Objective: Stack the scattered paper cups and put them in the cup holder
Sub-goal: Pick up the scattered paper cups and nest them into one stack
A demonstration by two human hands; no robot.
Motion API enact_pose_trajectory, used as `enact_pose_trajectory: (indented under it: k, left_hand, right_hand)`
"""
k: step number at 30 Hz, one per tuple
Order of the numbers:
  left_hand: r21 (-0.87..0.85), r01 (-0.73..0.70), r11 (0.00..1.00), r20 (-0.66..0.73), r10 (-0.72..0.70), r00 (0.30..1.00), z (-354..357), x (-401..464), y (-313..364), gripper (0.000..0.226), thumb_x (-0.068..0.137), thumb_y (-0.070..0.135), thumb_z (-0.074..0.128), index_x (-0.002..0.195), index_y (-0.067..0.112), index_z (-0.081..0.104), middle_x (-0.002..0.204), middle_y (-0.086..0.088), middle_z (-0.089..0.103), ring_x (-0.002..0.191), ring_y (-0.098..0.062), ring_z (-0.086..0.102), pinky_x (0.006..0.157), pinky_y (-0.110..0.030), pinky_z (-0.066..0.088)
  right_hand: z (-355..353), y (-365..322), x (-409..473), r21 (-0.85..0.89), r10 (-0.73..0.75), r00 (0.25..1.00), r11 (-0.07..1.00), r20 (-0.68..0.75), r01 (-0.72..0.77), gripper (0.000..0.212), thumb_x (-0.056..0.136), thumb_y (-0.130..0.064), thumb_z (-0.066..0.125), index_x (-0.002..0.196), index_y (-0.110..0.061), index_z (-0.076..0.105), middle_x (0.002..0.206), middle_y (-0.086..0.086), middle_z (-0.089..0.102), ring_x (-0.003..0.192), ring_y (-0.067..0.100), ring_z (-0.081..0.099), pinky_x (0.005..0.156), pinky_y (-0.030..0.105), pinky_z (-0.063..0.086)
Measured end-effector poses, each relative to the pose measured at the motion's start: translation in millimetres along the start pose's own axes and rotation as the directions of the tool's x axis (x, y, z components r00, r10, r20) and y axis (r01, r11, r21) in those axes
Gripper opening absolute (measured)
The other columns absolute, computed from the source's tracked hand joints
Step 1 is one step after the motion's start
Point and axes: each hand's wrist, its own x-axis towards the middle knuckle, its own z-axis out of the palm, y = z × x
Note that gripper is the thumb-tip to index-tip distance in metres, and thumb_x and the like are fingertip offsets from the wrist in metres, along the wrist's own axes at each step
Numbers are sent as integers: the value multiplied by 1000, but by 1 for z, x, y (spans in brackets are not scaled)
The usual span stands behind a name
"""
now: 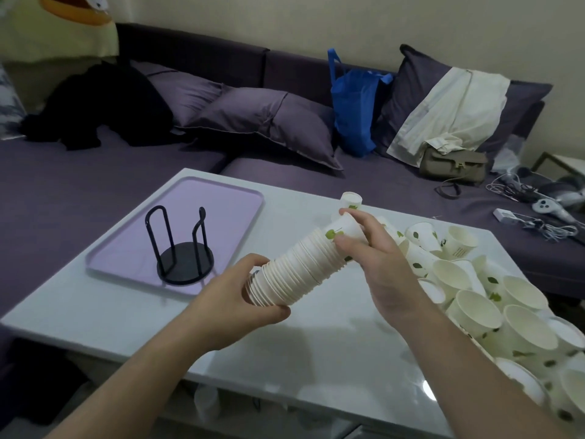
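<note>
Left hand (240, 299) grasps the open end of a long nested stack of white leaf-printed paper cups (304, 264), held slanted above the white glossy table (316, 359). Right hand (376, 264) pinches its top cup. Black wire cup holder (183, 248) stands at 10 o'clock on a lilac rectangular tray (228, 198); loose white paper cups (493, 299) are heaped at 3 o'clock.

You're in a home living room, purple sofa (126, 172) from nine to two o'clock, cushions (269, 122) at twelve, blue tote bag (354, 106) and handbag (456, 163) at one, white coffee table (316, 359) before you.
</note>
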Motion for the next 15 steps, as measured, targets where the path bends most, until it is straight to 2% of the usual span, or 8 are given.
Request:
enact_pose_trajectory:
  k: [2,6,8,11,13,15]
  left_hand:
    - [-1,-3,1000,-8,3,1000,0,0,1,61,67,52,91,118,53,58,98,17,74,84,-10,75,76,-41,68]
    - [-7,7,1000,-8,-7,1000,1,4,3,59,72,48,93,120,50,58,100,12,74,86,-14,75,75,-42,68]
    - [-14,10,1000,-6,-10,1000,0,6,3,59,73,48,93,120,50,58,100,11,74,86,-15,76,74,-41,69]
    - [-22,6,1000,-10,-6,1000,-1,9,2,60,73,47,94,121,49,58,101,11,74,87,-13,75,78,-38,69]
    - [-23,13,1000,-13,-14,1000,-1,10,-1,60,72,48,94,122,48,59,100,11,75,85,-12,75,78,-37,68]
    - [-33,27,999,-18,-28,999,-1,11,-5,62,72,49,94,122,47,59,99,11,75,85,-13,75,77,-37,68]
  right_hand:
    - [2,0,0,-22,2,1000,1000,31,-1,45,87,-38,69,133,-41,66,129,-12,67,112,2,63,97,30,48]
    - [6,4,1,-43,24,995,999,100,-20,37,94,-49,62,130,-45,66,138,-5,64,130,19,58,117,48,44]
    - [9,7,0,-62,14,991,998,130,-6,40,96,-49,59,135,-40,64,138,-8,64,131,15,58,116,44,44]
    - [15,11,-1,-74,9,988,997,154,2,47,96,-47,57,141,-35,58,138,-7,64,126,10,60,104,30,46]
    - [17,15,0,-76,27,982,997,185,-13,48,97,-48,57,143,-35,56,139,-6,63,126,13,59,103,30,45]
    - [17,18,3,-80,49,972,996,229,-31,47,98,-54,55,142,-37,57,139,-5,62,130,19,58,110,37,45]
